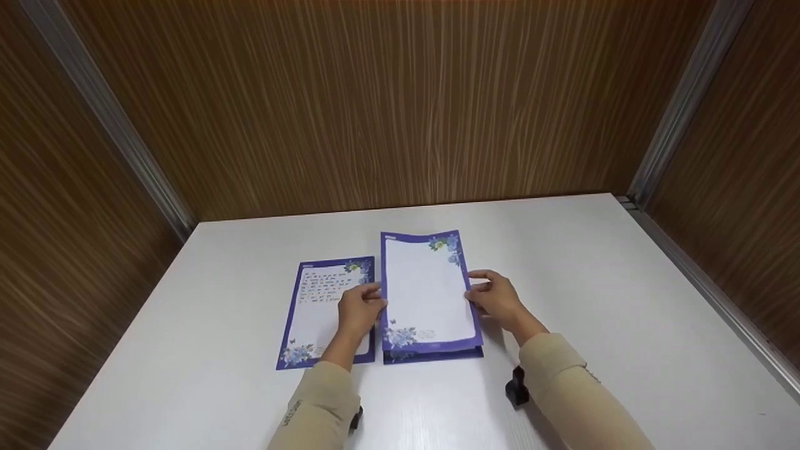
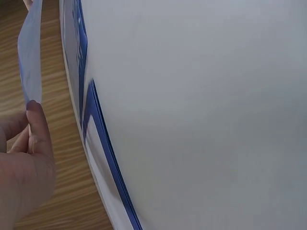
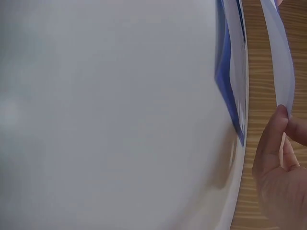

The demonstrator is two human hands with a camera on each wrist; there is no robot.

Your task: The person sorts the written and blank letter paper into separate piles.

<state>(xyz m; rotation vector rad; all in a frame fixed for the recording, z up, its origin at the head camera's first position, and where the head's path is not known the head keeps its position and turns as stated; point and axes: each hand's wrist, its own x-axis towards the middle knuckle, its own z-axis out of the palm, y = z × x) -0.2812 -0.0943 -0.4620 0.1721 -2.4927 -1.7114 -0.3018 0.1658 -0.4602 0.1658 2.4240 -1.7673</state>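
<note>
Both hands hold a blank letter sheet with a purple border and blue flowers, raised over the table. My left hand pinches its left edge between thumb and fingers, and my right hand pinches the right edge. In the left wrist view the sheet bows slightly above the left fingertips; the right wrist view shows the paper curving up from the right hand. Below it lies more matching paper, mostly hidden. To its left lies a similar sheet with handwriting, partly covered by my left hand.
The white table carries the papers and ends at a wood-grain panel at the back. Similar panels stand at both sides. A black wrist device shows beside the right sleeve, and another peeks out by the left sleeve.
</note>
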